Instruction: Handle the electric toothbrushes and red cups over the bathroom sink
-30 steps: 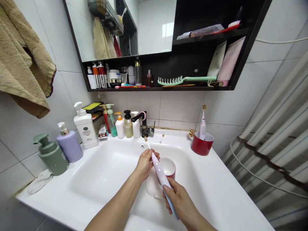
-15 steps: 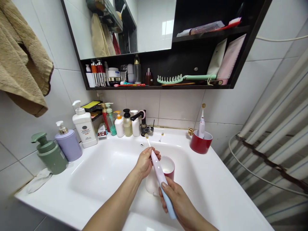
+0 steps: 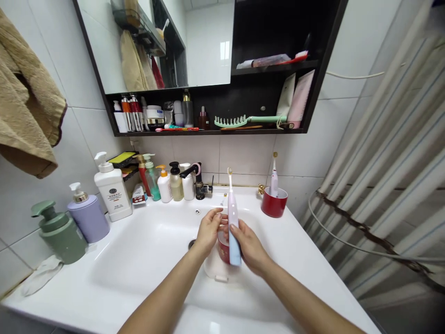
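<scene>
My right hand [image 3: 250, 242] is wrapped round the blue lower handle of an electric toothbrush [image 3: 232, 211], which stands nearly upright over the sink, head up. The handle fades from pink to blue. Just left of it is my left hand [image 3: 209, 228], fingers apart and loosely curled, holding nothing I can see; whether its fingertips touch the handle I cannot tell. Behind the toothbrush a red cup [image 3: 223, 253] is partly hidden in the white sink [image 3: 139, 260]. Below the cup lies a pale, translucent piece [image 3: 221, 277], its upper part covered.
Another red cup [image 3: 273, 207] holding a second electric toothbrush [image 3: 274, 181] stands on the right ledge. A black faucet [image 3: 199, 182] and several pump bottles line the back and left. Above hangs a dark mirror cabinet [image 3: 163, 134] with toiletries and a green hairbrush [image 3: 231, 122].
The toothbrush has swung more upright and its head has risen to the right. My left hand has let go of its neck. The camera view has shifted, showing more on the right.
</scene>
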`<act>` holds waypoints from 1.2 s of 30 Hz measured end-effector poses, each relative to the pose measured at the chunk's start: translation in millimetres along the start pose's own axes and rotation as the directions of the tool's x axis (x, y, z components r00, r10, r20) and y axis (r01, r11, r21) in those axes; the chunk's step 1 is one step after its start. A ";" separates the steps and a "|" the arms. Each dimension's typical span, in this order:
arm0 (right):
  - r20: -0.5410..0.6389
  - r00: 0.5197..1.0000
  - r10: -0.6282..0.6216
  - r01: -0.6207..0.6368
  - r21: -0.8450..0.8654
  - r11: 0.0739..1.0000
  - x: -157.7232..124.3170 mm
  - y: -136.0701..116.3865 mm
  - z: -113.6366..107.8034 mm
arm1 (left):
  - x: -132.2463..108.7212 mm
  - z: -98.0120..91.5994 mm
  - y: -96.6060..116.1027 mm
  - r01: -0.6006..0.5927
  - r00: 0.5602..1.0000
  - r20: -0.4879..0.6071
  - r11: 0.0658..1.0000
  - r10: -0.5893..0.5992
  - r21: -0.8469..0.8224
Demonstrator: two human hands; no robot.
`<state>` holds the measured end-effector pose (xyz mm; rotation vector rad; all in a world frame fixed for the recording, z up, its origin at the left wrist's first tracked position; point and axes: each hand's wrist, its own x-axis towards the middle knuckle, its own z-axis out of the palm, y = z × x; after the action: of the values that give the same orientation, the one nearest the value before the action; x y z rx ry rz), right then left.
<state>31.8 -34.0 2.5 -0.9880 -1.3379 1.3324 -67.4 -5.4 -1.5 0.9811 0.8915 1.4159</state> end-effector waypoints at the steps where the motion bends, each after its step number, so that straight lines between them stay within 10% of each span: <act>1: -0.039 0.998 -0.040 0.038 -0.054 0.998 9.5 -2.1 -3.8 | -0.1 -2.2 -4.5 -0.056 0.998 -0.016 0.994 0.057 0.091; 6: -0.147 0.982 -0.122 0.077 -0.278 0.957 44.3 10.3 -18.0 | -7.7 -15.1 -24.3 -0.288 0.958 0.154 0.796 0.243 0.533; 14: -0.182 0.969 -0.166 0.019 -0.615 0.788 46.7 42.3 -27.1 | -12.0 -22.2 -39.2 -0.405 0.907 0.413 0.458 0.089 0.791; 27: -0.168 0.980 -0.103 -0.094 -0.858 0.505 82.9 2.6 -67.4 | 41.8 25.3 -26.2 -0.498 0.864 0.435 0.557 0.253 0.665; 36: -0.273 0.961 -0.049 -0.235 -0.895 0.378 152.6 -30.8 -103.3 | 114.9 73.5 -30.6 -0.540 0.839 0.426 0.419 0.338 0.730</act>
<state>104.3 134.1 39.6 -1.9517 -1.8593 0.3320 10.7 110.3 5.3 2.2271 1.2292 1.2253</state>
